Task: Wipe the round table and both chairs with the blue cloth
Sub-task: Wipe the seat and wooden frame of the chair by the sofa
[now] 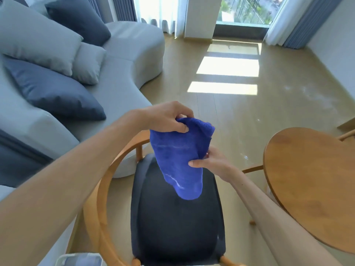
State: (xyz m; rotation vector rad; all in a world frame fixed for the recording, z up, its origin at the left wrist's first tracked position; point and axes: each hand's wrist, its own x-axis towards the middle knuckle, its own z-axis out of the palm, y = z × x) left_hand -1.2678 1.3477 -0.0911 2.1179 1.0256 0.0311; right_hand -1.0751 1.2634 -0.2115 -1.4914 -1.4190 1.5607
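Observation:
The blue cloth (178, 160) hangs in the air above a chair, held by both hands. My left hand (165, 118) pinches its top edge. My right hand (209, 162) grips its right side lower down. Directly below stands the chair, with a dark cushioned seat (172, 227) and a curved wooden armrest frame (101, 192). The round wooden table (311, 181) is at the right, and my right forearm passes in front of its near edge. A bit of a second chair (347, 134) shows behind the table at the far right.
A grey curved sofa (123, 77) with grey and dark blue cushions fills the left. Wooden floor with sunlit patches stretches ahead toward a window and curtains. A white-framed object (80, 259) sits at the bottom left beside the chair.

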